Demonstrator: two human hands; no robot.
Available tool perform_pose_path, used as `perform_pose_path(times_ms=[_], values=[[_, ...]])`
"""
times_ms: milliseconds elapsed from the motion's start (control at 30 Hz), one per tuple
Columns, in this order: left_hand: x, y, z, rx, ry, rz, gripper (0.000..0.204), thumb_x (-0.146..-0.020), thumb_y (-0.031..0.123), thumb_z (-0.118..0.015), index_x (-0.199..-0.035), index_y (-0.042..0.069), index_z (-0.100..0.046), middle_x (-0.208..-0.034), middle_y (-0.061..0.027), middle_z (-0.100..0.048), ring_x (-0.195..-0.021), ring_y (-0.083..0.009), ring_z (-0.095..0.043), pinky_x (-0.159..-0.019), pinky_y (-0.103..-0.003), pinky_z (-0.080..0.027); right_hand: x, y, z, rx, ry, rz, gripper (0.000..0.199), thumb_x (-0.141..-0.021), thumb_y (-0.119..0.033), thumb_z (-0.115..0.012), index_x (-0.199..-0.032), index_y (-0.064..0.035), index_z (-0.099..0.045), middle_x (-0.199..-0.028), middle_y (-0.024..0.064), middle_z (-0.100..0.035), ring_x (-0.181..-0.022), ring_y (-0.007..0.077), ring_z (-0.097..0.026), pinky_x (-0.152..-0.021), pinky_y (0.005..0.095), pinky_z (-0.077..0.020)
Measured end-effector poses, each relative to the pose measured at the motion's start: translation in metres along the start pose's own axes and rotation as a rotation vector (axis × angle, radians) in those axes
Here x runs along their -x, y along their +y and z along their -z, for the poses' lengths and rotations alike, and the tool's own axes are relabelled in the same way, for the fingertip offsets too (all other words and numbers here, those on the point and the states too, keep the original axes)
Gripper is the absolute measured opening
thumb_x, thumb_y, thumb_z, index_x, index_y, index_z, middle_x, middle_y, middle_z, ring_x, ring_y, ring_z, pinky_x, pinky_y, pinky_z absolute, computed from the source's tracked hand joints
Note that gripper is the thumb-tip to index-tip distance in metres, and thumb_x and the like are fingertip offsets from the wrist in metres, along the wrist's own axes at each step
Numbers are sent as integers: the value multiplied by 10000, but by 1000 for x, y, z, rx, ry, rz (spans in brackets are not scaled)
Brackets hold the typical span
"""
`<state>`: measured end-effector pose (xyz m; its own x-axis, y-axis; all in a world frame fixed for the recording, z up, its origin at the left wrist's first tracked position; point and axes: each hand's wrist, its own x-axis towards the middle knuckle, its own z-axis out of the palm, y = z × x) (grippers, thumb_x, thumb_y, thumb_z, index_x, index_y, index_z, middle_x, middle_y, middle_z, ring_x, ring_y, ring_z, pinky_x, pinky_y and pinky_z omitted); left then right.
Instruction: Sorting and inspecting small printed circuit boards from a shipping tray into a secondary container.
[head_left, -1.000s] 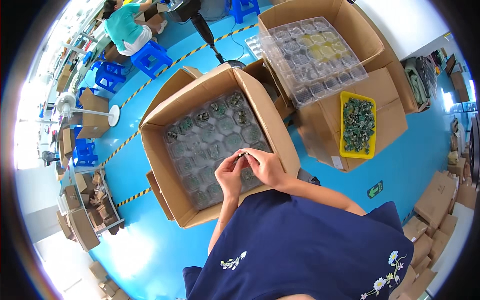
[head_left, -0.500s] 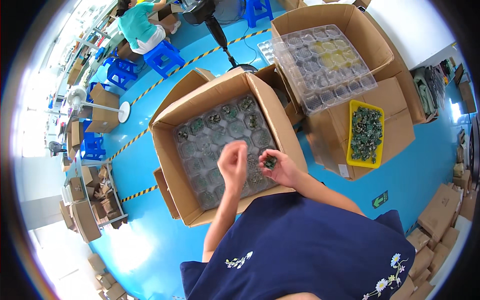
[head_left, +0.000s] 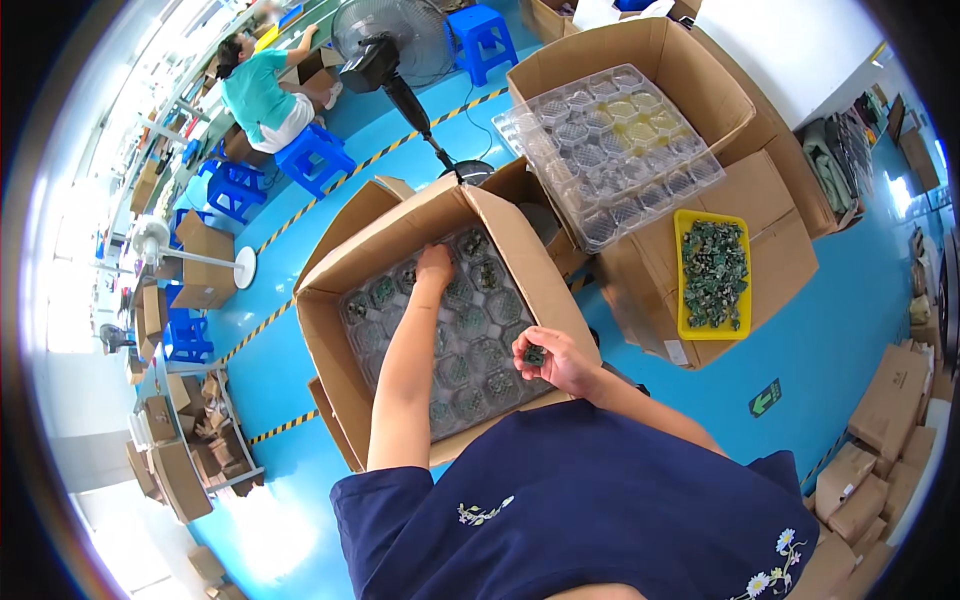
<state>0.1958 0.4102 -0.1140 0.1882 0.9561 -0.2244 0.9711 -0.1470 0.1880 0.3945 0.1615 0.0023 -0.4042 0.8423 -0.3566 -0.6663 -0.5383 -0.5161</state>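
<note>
In front of me a clear plastic tray [head_left: 480, 352] with rows of rounded pockets lies inside an open cardboard box [head_left: 545, 285]. Small green circuit boards [head_left: 486, 274] sit in several pockets of the far rows. My left hand [head_left: 435, 265] reaches down into a far-row pocket with its fingers closed; whatever is between the fingertips is hidden. Above the tray's right side, near the box's near right wall, my right hand [head_left: 562, 362] is curled palm up around a few small green circuit boards [head_left: 535, 355].
A yellow tray [head_left: 683, 290] heaped with green boards rests on a cardboard box to the right. Empty clear trays [head_left: 610, 150] lie across another open box. Behind stand a black fan [head_left: 400, 100] and blue stools [head_left: 315, 160]. A person [head_left: 262, 95] sits at a bench at the far left.
My left hand has moved away from beside my right hand, outward and to the left, down into the tray's far row. The right hand keeps its boards and has curled more. The view has shifted slightly.
</note>
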Motion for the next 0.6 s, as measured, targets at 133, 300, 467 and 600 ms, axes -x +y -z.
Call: perform_pose_path(times_ms=[133, 300, 467, 600], values=[[14, -24, 8, 140, 140, -139, 272, -668, 87, -714, -932, 61, -655, -971, -167, -647, -924, -330, -627, -812, -395, -504, -6, -2, -1, 26, -19, -40, 242, -971, -269, -450, -902, -71, -570, -902, 39, -546, -832, 143, -554, -690, 311, -455], [103, 19, 78, 755, 231, -64, 243, -701, 48, -712, -912, 50, -592, -910, -76, -650, -805, -170, -616, -746, -300, -493, -20, 3, -14, -38, 170, -64, 234, -979, -283, -445, -996, -83, -565, -973, 23, -544, -931, 161, -556, -779, 341, -470], [211, 71, 110, 935, -26, -271, 313, -737, 41, -697, -1019, 29, -563, -1087, -76, -617, -1042, -170, -574, -909, -329, -452, -50, 24, -8, -455, 111, -246, 329, -949, -421, -454, -1023, -122, -569, -996, 16, -557, -967, 198, -572, -852, 386, -483], [227, 82, 125, 879, 68, -312, 362, -756, 100, -708, -1083, 27, -571, -1089, -98, -615, -1075, -208, -564, -970, -370, -407, -45, 15, -13, -500, 80, -302, 275, -930, -377, -505, -920, -117, -595, -900, 15, -590, -896, 204, -609, -713, 340, -495]])
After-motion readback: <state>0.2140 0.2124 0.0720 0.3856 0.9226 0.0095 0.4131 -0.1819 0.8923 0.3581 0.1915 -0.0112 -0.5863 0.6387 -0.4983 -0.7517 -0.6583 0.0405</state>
